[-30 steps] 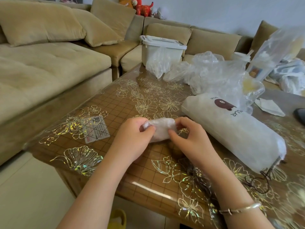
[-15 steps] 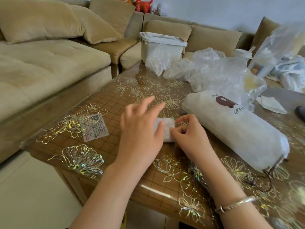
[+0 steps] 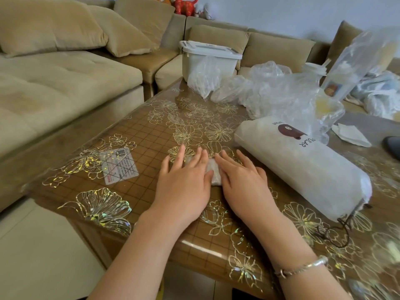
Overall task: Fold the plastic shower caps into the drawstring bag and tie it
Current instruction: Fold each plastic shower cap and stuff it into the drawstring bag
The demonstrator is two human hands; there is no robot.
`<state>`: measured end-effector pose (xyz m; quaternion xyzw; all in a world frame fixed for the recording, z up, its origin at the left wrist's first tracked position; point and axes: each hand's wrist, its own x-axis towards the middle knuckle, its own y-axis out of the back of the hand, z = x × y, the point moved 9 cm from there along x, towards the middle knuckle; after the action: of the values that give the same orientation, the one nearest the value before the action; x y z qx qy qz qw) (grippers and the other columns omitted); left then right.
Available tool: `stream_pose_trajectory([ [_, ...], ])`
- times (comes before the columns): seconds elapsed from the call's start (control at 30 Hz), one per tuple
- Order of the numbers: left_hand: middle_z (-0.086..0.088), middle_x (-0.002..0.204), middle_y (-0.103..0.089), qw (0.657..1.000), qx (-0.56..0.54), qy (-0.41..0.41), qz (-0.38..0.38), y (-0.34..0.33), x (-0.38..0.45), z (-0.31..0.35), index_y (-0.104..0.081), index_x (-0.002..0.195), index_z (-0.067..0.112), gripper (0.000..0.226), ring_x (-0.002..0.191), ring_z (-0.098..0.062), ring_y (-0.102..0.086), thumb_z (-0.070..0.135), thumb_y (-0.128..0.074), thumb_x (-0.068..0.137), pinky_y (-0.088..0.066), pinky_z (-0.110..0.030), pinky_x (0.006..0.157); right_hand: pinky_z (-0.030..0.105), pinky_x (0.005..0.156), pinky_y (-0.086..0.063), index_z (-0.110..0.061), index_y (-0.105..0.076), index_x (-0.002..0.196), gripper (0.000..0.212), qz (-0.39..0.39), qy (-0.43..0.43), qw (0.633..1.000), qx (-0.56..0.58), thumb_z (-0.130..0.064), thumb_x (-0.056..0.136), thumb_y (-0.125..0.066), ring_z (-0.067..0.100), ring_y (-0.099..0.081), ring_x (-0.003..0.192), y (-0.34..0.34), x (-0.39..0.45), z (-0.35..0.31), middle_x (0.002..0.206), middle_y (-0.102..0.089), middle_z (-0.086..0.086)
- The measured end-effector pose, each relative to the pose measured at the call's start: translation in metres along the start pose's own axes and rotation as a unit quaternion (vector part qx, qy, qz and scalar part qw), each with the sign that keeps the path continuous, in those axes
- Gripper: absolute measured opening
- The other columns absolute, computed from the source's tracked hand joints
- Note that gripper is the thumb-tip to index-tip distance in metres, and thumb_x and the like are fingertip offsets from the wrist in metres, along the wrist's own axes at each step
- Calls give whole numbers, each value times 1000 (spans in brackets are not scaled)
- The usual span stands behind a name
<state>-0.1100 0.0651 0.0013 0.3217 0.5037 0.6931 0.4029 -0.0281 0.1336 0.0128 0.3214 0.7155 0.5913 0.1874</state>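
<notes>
A small folded clear plastic shower cap (image 3: 214, 173) lies flat on the table, mostly covered by my hands. My left hand (image 3: 186, 182) presses on it palm down with fingers spread. My right hand (image 3: 242, 180) lies flat beside it, fingers over the cap's right edge. The white drawstring bag (image 3: 303, 167), stuffed full and printed with a brown bear, lies on its side to the right, its dark cord (image 3: 333, 232) trailing on the table. A heap of loose clear shower caps (image 3: 270, 89) sits behind the bag.
The brown table (image 3: 151, 135) has a floral cover and a label card (image 3: 119, 165) at left. A white lidded bin (image 3: 207, 59) stands at the far edge. Beige sofa (image 3: 65, 87) wraps left and back. A dark object (image 3: 392, 146) lies at the right edge.
The folded cap was held up between both hands' fingertips; now it is down on the table and both hands have flattened over it, pressing it.
</notes>
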Motion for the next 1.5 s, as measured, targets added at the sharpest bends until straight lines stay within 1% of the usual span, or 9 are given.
stream_pose_trajectory([
  [0.27, 14, 164, 0, 1000, -29, -8, 3, 0, 4, -2, -7, 157, 29, 54, 152, -15, 8, 42, -14, 106, 3, -44, 121, 40, 116, -13, -35, -33, 150, 44, -24, -7, 999, 34, -30, 108, -23, 15, -12, 151, -5, 3, 2, 158, -28, -16],
  [0.4, 8, 158, -29, 968, -224, 42, 104, 24, -1, -20, -36, 149, 26, 46, 146, -13, -23, 36, -35, 104, -20, -39, 120, 41, 118, -24, -26, -38, 149, 44, 27, -51, 974, 218, -29, 106, -33, 18, -37, 140, 7, 3, 13, 146, -50, -1],
  [0.53, 5, 136, -50, 964, -204, 109, 129, 31, -5, -45, -56, 127, 24, 33, 129, -21, -36, 38, -48, 98, -32, -36, 102, 37, 110, -32, -19, -54, 136, 48, 42, -79, 980, 178, -47, 98, -47, 19, -38, 130, 5, 6, 21, 139, -51, -1],
  [0.7, 7, 131, -50, 965, -210, 116, 111, 27, -5, -46, -55, 124, 27, 35, 129, -21, -33, 43, -55, 93, -32, -37, 100, 27, 92, -33, -24, -55, 105, 26, 53, -75, 973, 213, -38, 87, -67, 14, -34, 113, 8, 5, 19, 122, -51, -5],
  [0.9, 13, 119, -54, 940, -298, 110, 123, 28, -5, -40, -49, 130, 23, 48, 119, -17, -51, 49, -57, 91, -44, -43, 101, 34, 73, -57, -19, -59, 93, 15, 74, -49, 912, 400, -18, 85, -71, 13, -62, 82, 17, -2, 15, 90, -64, -5],
  [1.07, 10, 104, -59, 892, -410, 131, 142, 38, -25, -13, -49, 124, 23, 60, 89, -4, -58, 66, -54, 83, -43, -21, 66, 45, 73, -53, -12, -61, 90, 15, 178, -74, 815, 546, -15, 85, -75, 24, -59, 81, 52, -27, 43, 94, -66, 19],
  [1.3, 3, 107, -74, 711, -698, 82, 33, 16, -36, 77, -62, 121, 19, 39, 97, -11, -71, 34, -69, 85, -57, -35, 87, 20, 53, -45, -12, -58, 85, 14, 185, -79, 753, 626, -8, 86, -72, 16, -56, 65, 73, -66, 75, 72, -64, 7],
  [1.4, -1, 110, -73, 683, -724, 83, 51, 14, -35, 90, -63, 108, 23, 20, 98, -17, -71, 19, -68, 89, -54, -33, 81, 32, 66, -49, -13, -60, 95, 18, 183, -90, 749, 630, -10, 85, -74, 18, -63, 73, 75, -83, 89, 81, -72, 9],
  [1.5, 2, 107, -74, 688, -719, 69, 69, 13, -33, 109, -65, 105, 26, 18, 97, -16, -71, 16, -68, 90, -54, -33, 82, 23, 70, -52, -26, -54, 106, 35, 230, -103, 807, 535, -17, 82, -77, 4, -62, 83, 92, -104, 110, 104, -65, -4],
])
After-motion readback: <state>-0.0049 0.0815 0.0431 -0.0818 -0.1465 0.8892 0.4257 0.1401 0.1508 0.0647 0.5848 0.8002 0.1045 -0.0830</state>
